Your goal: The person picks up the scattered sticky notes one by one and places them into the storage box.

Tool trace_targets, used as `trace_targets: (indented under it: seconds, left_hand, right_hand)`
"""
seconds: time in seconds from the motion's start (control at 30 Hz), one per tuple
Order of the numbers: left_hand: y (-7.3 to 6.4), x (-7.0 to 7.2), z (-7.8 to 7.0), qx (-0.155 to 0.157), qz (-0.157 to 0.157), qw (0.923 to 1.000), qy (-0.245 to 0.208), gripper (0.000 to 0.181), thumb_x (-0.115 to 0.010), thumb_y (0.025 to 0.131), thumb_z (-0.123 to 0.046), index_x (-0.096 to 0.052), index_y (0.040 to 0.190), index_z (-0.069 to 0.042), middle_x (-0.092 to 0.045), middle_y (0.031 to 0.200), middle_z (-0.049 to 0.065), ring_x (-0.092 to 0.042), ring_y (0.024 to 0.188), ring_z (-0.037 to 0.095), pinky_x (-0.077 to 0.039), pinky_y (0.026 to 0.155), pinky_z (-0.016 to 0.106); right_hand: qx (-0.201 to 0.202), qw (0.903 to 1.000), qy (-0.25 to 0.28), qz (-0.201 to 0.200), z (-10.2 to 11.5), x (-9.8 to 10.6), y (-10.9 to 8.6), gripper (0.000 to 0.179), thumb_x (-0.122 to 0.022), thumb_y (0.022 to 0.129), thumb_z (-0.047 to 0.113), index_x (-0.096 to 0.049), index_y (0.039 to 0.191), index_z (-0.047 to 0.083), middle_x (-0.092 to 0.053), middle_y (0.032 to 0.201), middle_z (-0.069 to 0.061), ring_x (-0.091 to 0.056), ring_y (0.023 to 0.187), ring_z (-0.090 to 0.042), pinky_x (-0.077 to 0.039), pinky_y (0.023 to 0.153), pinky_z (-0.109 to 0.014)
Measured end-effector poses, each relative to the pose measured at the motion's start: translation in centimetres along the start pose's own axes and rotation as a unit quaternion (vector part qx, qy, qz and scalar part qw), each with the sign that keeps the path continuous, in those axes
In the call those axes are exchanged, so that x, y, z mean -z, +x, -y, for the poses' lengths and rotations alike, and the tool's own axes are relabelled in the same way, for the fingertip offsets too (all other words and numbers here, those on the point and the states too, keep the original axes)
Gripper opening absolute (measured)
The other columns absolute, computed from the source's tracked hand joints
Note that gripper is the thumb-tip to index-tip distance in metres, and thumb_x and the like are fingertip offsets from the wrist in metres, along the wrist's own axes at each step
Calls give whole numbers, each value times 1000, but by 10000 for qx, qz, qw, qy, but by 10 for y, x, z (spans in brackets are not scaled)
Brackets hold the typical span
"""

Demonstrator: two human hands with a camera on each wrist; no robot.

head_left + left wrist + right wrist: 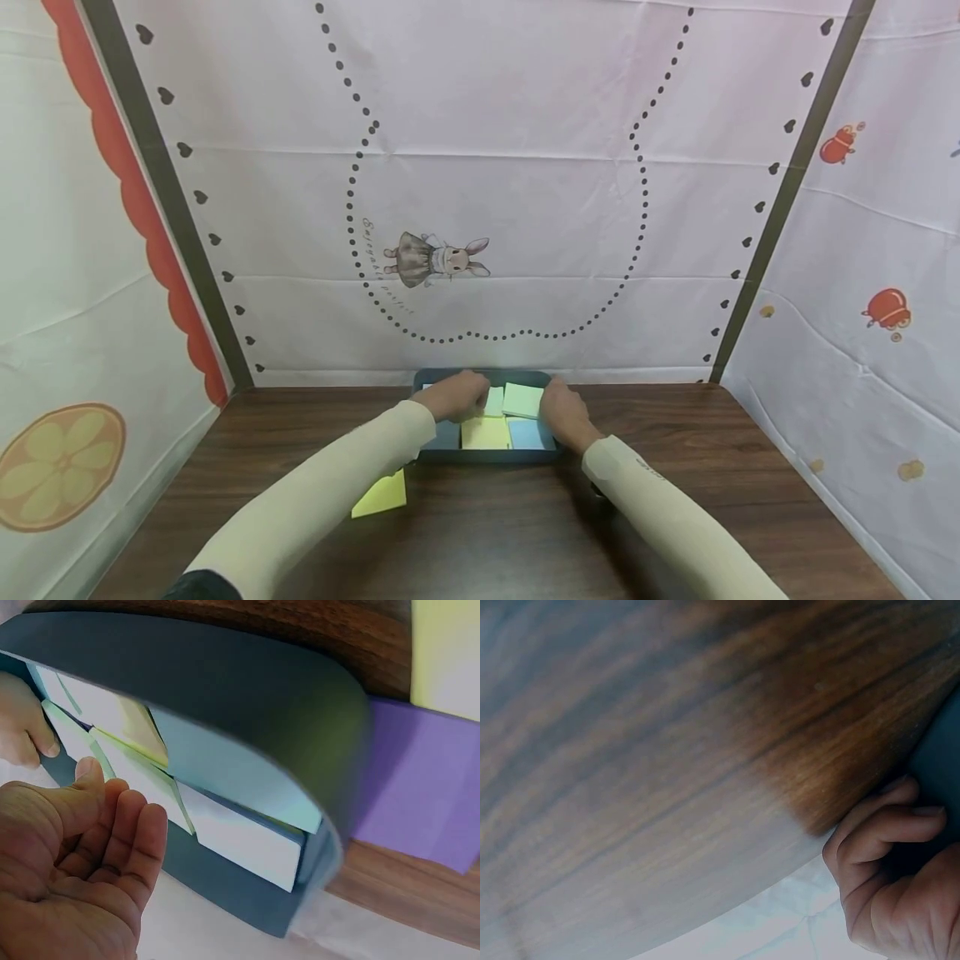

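Observation:
A dark blue-green tray [487, 456] holds several pads of sticky notes in two rows. My left hand [459, 397] hovers over its back left part. In the left wrist view the fingers of that left hand [97, 847] curl in towards the thumb, with nothing visible between them. Whether the fingertips touch a pale green pad [154, 784] is hidden. My right hand [567, 414] is at the tray's right end, its curled fingers at the edge of a slightly skewed light green pad [522, 400]. Close up, the right hand's fingers [889, 825] bend against the dark tray wall.
A yellow sticky note [381, 494] lies on the brown wooden table [487, 533], left of the tray and partly under my left forearm. Beside the tray in the left wrist view is a purple note [416, 780]. White printed cloth [495, 200] stands behind the table.

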State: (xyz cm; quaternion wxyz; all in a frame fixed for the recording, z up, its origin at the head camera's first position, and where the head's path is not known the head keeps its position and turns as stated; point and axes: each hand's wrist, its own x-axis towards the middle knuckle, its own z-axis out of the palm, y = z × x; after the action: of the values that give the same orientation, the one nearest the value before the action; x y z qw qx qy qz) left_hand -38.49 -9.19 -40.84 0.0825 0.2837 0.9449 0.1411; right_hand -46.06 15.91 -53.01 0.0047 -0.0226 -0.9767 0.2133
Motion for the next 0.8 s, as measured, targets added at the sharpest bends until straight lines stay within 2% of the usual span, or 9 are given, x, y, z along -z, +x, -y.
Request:
trace_targets:
  seconds: [0.13,0.33,0.5,0.7,0.8]
  left_hand:
    - [-7,4,5,45,-89,9999,-38,9,-70,105,1,-73,99,-6,-69,89,3,-60,77,17,-54,71,33]
    - [-14,9,16,81,-153,9998,-113,14,-71,105,0,-71,93,-7,-68,84,2,-58,74,16,-51,69,33]
    - [-23,14,24,244,-311,9992,-6,11,-71,105,-3,-71,95,-9,-69,89,1,-60,79,18,-53,75,35]
    - [-35,27,26,288,-460,9985,66,10,-72,106,-4,-70,96,-8,-70,93,4,-61,83,19,-55,78,36]
    - [-42,35,25,424,-502,9978,-94,10,-74,105,-5,-70,98,-7,-70,93,6,-62,84,20,-55,78,36]
  right_hand:
    - [-59,10000,54,49,4,4,-4,32,-32,117,11,-54,131,-8,-64,84,-15,-66,69,-27,-55,56,-39]
    - [-113,9999,104,66,10,8,-10,33,-31,117,12,-54,131,-7,-65,83,-15,-66,69,-27,-54,56,-40]
    - [-168,9997,153,113,12,8,-8,33,-31,117,11,-53,133,-7,-68,86,-18,-67,72,-27,-57,59,-42]
    - [-59,9998,122,148,7,7,-2,32,-32,117,13,-53,131,-8,-67,83,-17,-67,68,-27,-56,55,-41]
    - [26,9998,82,151,6,7,-1,32,-32,117,13,-52,132,-8,-66,83,-16,-67,67,-26,-56,55,-40]
